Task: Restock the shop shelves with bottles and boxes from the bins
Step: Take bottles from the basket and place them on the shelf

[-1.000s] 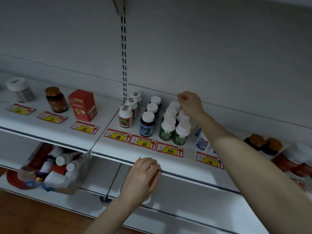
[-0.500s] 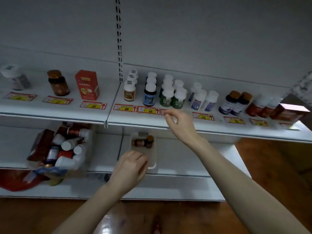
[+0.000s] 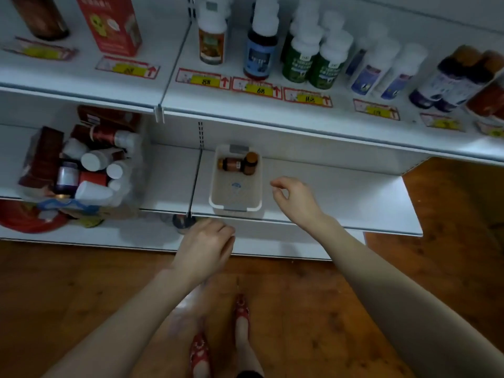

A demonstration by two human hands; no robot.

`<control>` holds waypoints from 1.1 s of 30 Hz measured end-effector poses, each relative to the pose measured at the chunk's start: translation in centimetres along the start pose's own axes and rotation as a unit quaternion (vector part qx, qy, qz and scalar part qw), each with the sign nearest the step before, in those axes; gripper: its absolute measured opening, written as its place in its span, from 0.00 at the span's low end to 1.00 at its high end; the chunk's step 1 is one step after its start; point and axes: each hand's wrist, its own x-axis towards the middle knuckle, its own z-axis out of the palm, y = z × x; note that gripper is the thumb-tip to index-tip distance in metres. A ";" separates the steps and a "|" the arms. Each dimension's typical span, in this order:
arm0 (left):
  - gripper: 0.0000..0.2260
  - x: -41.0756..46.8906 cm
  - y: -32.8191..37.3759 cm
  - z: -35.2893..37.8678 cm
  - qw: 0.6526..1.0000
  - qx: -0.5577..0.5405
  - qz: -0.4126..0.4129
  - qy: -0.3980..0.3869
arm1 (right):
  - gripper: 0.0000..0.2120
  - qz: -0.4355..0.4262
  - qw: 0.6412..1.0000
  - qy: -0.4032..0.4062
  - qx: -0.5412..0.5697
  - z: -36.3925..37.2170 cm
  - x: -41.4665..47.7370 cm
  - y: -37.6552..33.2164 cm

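Note:
A small white bin (image 3: pixel 236 203) sits on the lower shelf (image 3: pixel 341 197) and holds two brown bottles (image 3: pixel 240 163) at its far end. My right hand (image 3: pixel 296 199) hovers just right of the bin, fingers loosely curled and holding nothing. My left hand (image 3: pixel 206 245) hangs below the bin's front edge, fingers curled down, holding nothing that I can see. A clear bin (image 3: pixel 81 170) crammed with bottles and boxes stands on the lower shelf at the left. The upper shelf (image 3: pixel 272 115) carries rows of white-capped bottles (image 3: pixel 308 55).
A red box (image 3: pixel 109 23) and a brown bottle (image 3: pixel 41 17) stand on the upper shelf at the left, with price tags (image 3: pixel 256 90) along its edge. Dark bottles (image 3: pixel 452 77) stand at the right. Below are the wooden floor (image 3: pixel 327 309) and my red shoes (image 3: pixel 242 309).
My right hand came down from the back of the upper shelf to beside the white bin. My left hand dropped below the bin's front edge. The view tilted downward.

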 end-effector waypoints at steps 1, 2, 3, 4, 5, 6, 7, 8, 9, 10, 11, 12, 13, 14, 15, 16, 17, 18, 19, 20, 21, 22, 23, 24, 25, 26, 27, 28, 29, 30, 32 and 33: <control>0.14 0.5 -0.8 1.2 1.000 0.004 -0.006 -0.010 | 0.14 0.003 1.000 -0.008 -0.003 1.1 0.8 0.9; 0.14 1.1 -1.7 2.4 1.000 0.008 -0.012 -0.023 | 0.14 0.005 1.000 -0.016 -0.008 2.2 1.8 1.8; 0.14 1.8 -2.8 3.8 0.999 0.013 -0.018 -0.032 | 0.14 0.004 1.000 -0.025 -0.015 3.4 2.8 2.8; 0.14 2.5 -3.9 5.1 0.999 0.019 -0.024 -0.037 | 0.14 0.004 0.999 -0.033 -0.023 4.6 3.9 3.8; 0.15 3.4 -5.0 6.4 0.998 0.025 -0.030 -0.039 | 0.14 0.003 0.999 -0.040 -0.031 5.7 5.1 4.8; 0.15 4.3 -6.0 7.6 0.998 0.032 -0.037 -0.041 | 0.14 0.003 0.998 -0.047 -0.041 6.8 6.2 5.7; 0.15 5.2 -7.0 8.6 0.997 0.040 -0.044 -0.043 | 0.15 0.002 0.997 -0.052 -0.051 7.8 7.4 6.6; 0.14 6.2 -8.0 9.6 0.997 0.053 -0.049 -0.041 | 0.16 -0.001 0.997 -0.056 -0.061 8.7 8.7 7.4; 0.12 7.2 -9.0 10.5 0.995 0.069 -0.052 -0.041 | 0.16 -0.004 0.996 -0.060 -0.068 9.5 10.0 8.1; 0.11 8.3 -10.1 11.5 0.995 0.081 -0.049 -0.043 | 0.16 -0.005 0.995 -0.064 -0.072 10.2 11.2 8.8; 0.10 9.3 -11.1 12.4 0.994 0.086 -0.044 -0.047 | 0.16 -0.004 0.995 -0.065 -0.073 10.8 12.4 9.3; 0.12 10.4 -12.0 13.3 0.994 0.089 -0.040 -0.049 | 0.16 -0.005 0.995 -0.061 -0.073 11.2 13.6 9.8; 0.14 11.3 -12.9 14.3 0.993 0.096 -0.041 -0.049 | 0.15 -0.010 0.996 -0.051 -0.071 11.6 14.8 10.3; 0.16 12.3 -13.7 15.1 0.993 0.101 -0.041 -0.044 | 0.14 -0.016 0.997 -0.037 -0.068 12.0 15.9 10.7; 0.17 13.2 -14.3 15.9 0.993 0.108 -0.042 -0.032 | 0.14 -0.019 0.997 -0.022 -0.065 12.3 17.0 11.1; 0.17 14.1 -14.6 16.4 0.993 0.103 -0.047 -0.034 | 0.14 -0.020 0.998 -0.009 -0.064 12.7 18.0 11.5; 0.16 15.0 -15.0 16.9 0.994 0.094 -0.057 -0.023 | 0.14 -0.022 0.998 0.002 -0.066 13.1 19.0 11.8; 0.15 16.0 -15.5 17.6 0.992 0.099 -0.072 -0.020 | 0.14 -0.025 0.997 0.012 -0.069 13.4 19.9 12.1; 0.15 17.0 -16.0 18.2 0.991 0.101 -0.088 -0.025 | 0.13 -0.027 0.997 0.019 -0.071 13.7 20.7 12.3; 0.17 18.0 -16.4 18.8 0.990 0.093 -0.103 -0.033 | 0.14 -0.031 0.996 0.021 -0.075 13.9 21.5 12.5; 0.17 18.8 -16.8 19.3 0.991 0.087 -0.101 -0.032 | 0.14 -0.036 0.995 0.020 -0.086 14.2 22.2 12.7; 0.17 19.7 -17.2 19.8 0.992 0.084 -0.094 -0.024 | 0.15 -0.042 0.994 0.017 -0.101 14.4 22.9 12.8; 0.17 20.5 -17.7 20.4 0.992 0.080 -0.091 -0.016 | 0.15 -0.045 0.992 0.015 -0.117 14.7 23.5 13.1; 0.16 21.3 -18.2 20.9 0.992 0.086 -0.089 -0.017 | 0.15 -0.046 0.991 0.015 -0.129 15.0 24.0 13.3; 0.16 22.0 -18.6 21.3 0.990 0.103 -0.089 -0.024 | 0.16 -0.046 0.989 0.016 -0.139 15.2 24.6 13.6; 0.15 22.7 -18.9 21.6 0.986 0.135 -0.089 -0.032 | 0.16 -0.044 0.988 0.018 -0.148 15.5 25.0 13.8; 0.16 23.2 -19.2 21.7 0.980 0.172 -0.091 -0.045 | 0.17 -0.040 0.987 0.018 -0.156 15.7 25.4 14.0; 0.16 23.6 -19.4 21.9 0.972 0.205 -0.095 -0.057 | 0.17 -0.035 0.986 0.017 -0.162 15.8 25.7 14.1; 0.16 23.9 -19.6 22.1 0.965 0.232 -0.098 -0.068 | 0.18 -0.030 0.985 0.014 -0.169 16.0 26.0 14.3; 0.17 24.1 -19.8 22.3 0.958 0.259 -0.099 -0.077 | 0.19 -0.028 0.984 0.013 -0.178 16.1 26.1 14.4; 0.17 24.4 -19.9 22.7 0.943 0.303 -0.100 -0.092 | 0.20 -0.027 0.980 0.016 -0.196 16.4 26.3 14.6; 0.17 24.6 -19.9 22.7 0.939 0.315 -0.101 -0.094 | 0.20 -0.028 0.979 0.020 -0.203 16.5 26.4 14.7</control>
